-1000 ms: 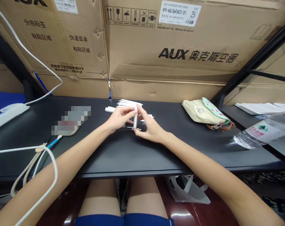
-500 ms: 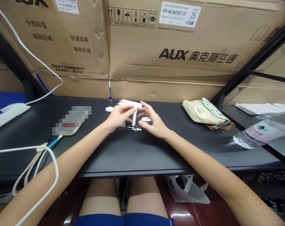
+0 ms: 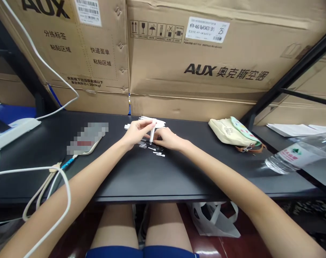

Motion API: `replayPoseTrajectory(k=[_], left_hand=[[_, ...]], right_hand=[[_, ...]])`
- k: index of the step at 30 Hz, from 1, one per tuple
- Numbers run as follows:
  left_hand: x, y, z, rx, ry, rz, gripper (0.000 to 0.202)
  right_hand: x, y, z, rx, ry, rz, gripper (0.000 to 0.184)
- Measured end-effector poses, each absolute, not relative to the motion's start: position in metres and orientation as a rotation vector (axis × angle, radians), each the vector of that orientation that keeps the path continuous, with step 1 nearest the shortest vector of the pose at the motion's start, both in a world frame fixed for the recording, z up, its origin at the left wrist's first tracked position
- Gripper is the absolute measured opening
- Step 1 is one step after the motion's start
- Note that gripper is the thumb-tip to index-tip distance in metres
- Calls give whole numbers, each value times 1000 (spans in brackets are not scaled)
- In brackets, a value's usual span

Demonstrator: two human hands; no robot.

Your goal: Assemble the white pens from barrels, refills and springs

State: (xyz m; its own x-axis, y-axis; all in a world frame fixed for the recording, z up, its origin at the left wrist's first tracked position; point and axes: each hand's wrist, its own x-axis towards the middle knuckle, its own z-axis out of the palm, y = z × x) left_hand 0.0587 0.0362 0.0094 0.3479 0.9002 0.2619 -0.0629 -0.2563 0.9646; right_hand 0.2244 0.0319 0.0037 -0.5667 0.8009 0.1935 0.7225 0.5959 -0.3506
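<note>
My left hand (image 3: pixel 136 133) pinches the top of a white pen barrel (image 3: pixel 152 133), which stands nearly upright above the black table (image 3: pixel 141 175). My right hand (image 3: pixel 166 139) rests palm down just right of the barrel, fingers curled over the small parts lying there; whether it grips one is hidden. Behind both hands lies a pile of white pen barrels (image 3: pixel 149 122). Small white and clear pen parts (image 3: pixel 156 150) are scattered on the table in front of my hands.
A cream pouch (image 3: pixel 232 132) lies to the right and a plastic water bottle (image 3: pixel 297 156) on its side at the far right. A blurred flat object (image 3: pixel 86 138) and white cables (image 3: pixel 44 179) are on the left. Large cardboard boxes (image 3: pixel 195 61) stand behind the table.
My right hand let go of the barrel's lower end, opened briefly, then came down onto the small parts on the table. The left hand kept hold of the barrel. The camera tilted slightly.
</note>
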Motion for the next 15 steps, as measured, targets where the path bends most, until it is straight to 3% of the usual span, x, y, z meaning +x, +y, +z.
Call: replayPoseTrajectory(k=[5, 11, 15], left_hand=[[56, 32, 13, 1549, 728, 961, 37], [55, 18, 11, 1453, 463, 163, 29], [58, 18, 4, 1440, 452, 155, 28]], right_hand=[[244, 34, 4, -1217, -2121, 426, 9], [272, 38, -3, -1100, -1306, 679, 24], [280, 37, -3, -959, -1033, 846, 31]])
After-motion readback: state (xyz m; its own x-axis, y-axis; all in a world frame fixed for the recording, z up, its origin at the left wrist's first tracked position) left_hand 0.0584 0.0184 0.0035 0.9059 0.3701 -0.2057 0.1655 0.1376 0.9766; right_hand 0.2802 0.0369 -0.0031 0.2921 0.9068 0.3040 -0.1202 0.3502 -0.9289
